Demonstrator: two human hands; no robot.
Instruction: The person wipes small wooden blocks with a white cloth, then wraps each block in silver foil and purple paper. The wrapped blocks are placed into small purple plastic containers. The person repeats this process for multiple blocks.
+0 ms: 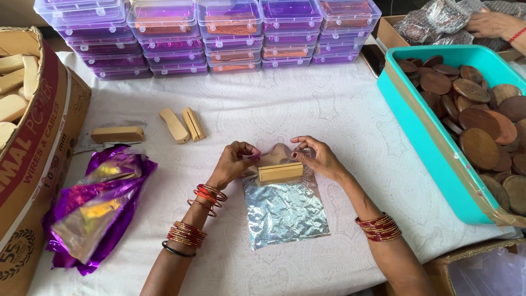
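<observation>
Hands meet over a clear, glittery silver plastic pouch (285,211) lying flat on the white patterned tablecloth (329,109). The left hand (234,161) pinches the pouch's upper left edge between closed fingertips, and the right hand (319,156) pinches the upper right edge the same way. Between them a small rectangular pale wooden block (280,172) lies across the mouth of the pouch, just beside both hands; whether it sits inside the film or on top of it cannot be told. Both wrists carry red bangles.

Left of the hands, three more pale wooden pieces (176,125) lie apart on the cloth, and a crumpled heap of purple metallic foil bags (93,211) rests near the table's left edge. A brown cardboard box (52,131) holding further wooden blocks stands at the far left. Stacks of clear purple-tinted plastic boxes (205,35) line the back of the table. On the right, a turquoise plastic tub (416,137) holds round dark brown wooden discs (479,123). Another person's hand (490,23) touches silvery wrapped bundles at the top right corner.
</observation>
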